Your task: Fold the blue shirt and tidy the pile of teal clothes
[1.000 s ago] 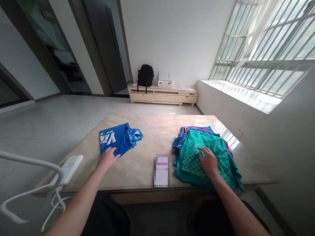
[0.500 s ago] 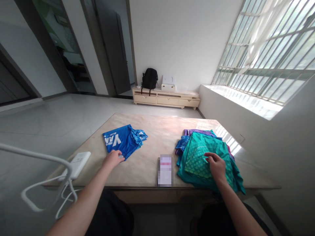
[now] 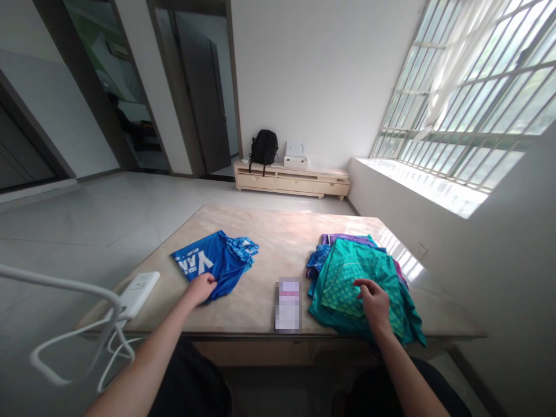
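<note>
Left hand: the left hand (image 3: 200, 288) is resting on the lower edge of the blue T-shirt, its fingers curled and close together; whether it is pinching the cloth or only touching it, I cannot tell.

Right hand: the right hand (image 3: 374, 304) is lying partly open over the teal garment, its fingers (image 3: 358, 284) spread forward and holding nothing.

Blue T-shirt: the blue T-shirt (image 3: 208, 260), folded loosely with white lettering and a patterned blue part, is lying on the left half of the marble table (image 3: 278, 229).

Clothes pile: the teal garment (image 3: 356, 284) is lying on top of a heap of purple and blue clothes (image 3: 321, 260), on the right half of the marble table.

Blurred object: a blurred flat rectangle (image 3: 288, 304) is lying at the near edge of the marble table, between both hands; it is too blurred to name.

Left edge: a white rectangular device (image 3: 139, 294) is sitting at the marble table's left edge, with a white curved rod (image 3: 65, 278) reaching out in front of it.

Beyond: a cream low cabinet (image 3: 291, 182) is standing well past the marble table, carrying a black backpack (image 3: 263, 147) and a white box (image 3: 296, 156).
</note>
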Tool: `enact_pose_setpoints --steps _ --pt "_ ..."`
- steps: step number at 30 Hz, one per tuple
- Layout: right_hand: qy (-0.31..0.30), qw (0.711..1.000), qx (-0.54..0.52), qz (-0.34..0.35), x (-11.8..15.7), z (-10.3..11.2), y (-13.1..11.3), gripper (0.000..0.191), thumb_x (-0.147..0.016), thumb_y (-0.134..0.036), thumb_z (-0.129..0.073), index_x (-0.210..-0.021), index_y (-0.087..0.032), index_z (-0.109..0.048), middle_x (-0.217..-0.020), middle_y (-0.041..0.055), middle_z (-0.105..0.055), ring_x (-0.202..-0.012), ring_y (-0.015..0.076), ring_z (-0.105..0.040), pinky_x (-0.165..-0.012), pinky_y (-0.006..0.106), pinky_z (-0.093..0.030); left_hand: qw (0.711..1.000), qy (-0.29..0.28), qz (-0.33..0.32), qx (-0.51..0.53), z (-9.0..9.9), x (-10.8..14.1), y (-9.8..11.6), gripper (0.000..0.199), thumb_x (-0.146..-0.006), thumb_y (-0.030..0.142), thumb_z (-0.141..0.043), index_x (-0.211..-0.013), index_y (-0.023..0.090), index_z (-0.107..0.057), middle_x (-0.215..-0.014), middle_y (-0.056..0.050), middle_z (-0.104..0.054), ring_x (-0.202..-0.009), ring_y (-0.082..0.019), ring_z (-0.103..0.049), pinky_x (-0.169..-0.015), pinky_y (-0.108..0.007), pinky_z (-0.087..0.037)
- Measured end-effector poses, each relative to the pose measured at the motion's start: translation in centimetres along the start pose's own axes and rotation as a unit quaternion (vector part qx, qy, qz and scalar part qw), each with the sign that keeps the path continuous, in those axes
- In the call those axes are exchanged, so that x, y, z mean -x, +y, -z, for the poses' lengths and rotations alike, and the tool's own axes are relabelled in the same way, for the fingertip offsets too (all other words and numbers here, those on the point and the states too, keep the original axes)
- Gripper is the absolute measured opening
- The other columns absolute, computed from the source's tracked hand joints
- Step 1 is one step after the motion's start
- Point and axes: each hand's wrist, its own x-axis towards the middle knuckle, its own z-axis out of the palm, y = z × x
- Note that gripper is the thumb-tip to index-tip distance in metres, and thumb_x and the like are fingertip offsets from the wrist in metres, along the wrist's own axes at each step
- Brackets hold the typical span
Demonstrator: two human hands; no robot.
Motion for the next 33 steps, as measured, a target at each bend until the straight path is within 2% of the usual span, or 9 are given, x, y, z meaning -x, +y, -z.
enact_pose_setpoints --steps 7,18,26,33 --pt "-0.009 1.0 0.008 0.002 -0.2 -0.4 0.3 0.03 -0.08 -0.034 -0.054 -0.088 -0.017 -0.077 -0.059 0.0015 -0.066 -0.049 0.0166 -0.051 -0.046 0.027 -0.036 0.999 0.04 0.002 0.032 0.1 -0.1 -0.1 0.02 -0.097 0.033 -0.065 -0.104 0.014 -0.067 -0.102 -0.004 -0.071 -0.091 -0.019 -0.07 -0.084 -0.04 -0.059" --pt "-0.018 1.0 0.008 0.0 -0.4 -0.6 0.1 0.031 -0.079 -0.035 -0.054 -0.088 -0.016 -0.077 -0.057 0.0015 -0.064 -0.046 0.0157 -0.049 -0.045 0.026 -0.035 0.998 -0.025 -0.048 0.031 -1.2 0.5 0.3 0.022 -0.093 0.033 -0.07 -0.105 0.015 -0.067 -0.107 -0.005 -0.07 -0.097 -0.021 -0.068 -0.087 -0.042 -0.057" --pt "-0.019 1.0 0.007 0.0 -0.4 -0.6 0.1 0.031 -0.079 -0.035 -0.054 -0.087 -0.016 -0.076 -0.056 0.0017 -0.064 -0.047 0.0166 -0.051 -0.045 0.026 -0.036 0.999 -0.03 -0.019 -0.006 -1.3 0.3 0.5 0.022 -0.096 0.033 -0.067 -0.109 0.015 -0.067 -0.107 -0.005 -0.071 -0.093 -0.02 -0.07 -0.085 -0.041 -0.059" --pt "-0.021 1.0 0.005 0.002 -0.3 -0.6 -0.2 0.031 -0.078 -0.035 -0.054 -0.086 -0.016 -0.076 -0.056 0.0014 -0.063 -0.046 0.0162 -0.05 -0.044 0.027 -0.034 1.0 -0.021 -0.015 -0.016 -1.0 0.3 0.9 0.024 -0.097 0.035 -0.065 -0.111 0.016 -0.067 -0.111 -0.006 -0.071 -0.1 -0.022 -0.069 -0.089 -0.043 -0.058"
